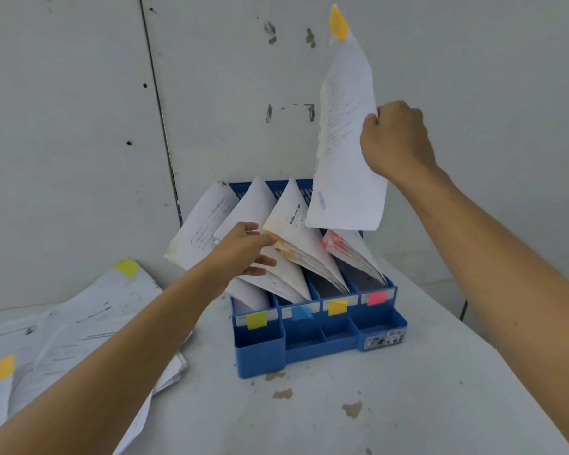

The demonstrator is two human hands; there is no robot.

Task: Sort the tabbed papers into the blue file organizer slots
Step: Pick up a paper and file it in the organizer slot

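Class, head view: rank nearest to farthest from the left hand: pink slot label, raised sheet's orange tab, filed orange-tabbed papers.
1. filed orange-tabbed papers, right at the left hand.
2. pink slot label, lower right.
3. raised sheet's orange tab, high above.

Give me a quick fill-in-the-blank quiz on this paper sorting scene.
The raised white tabbed paper sheet is gripped by the ____ hand.
The blue plastic file organizer has ____ colour-labelled slots.
Its second slot label from the left is ____.
Missing: right, four, blue.
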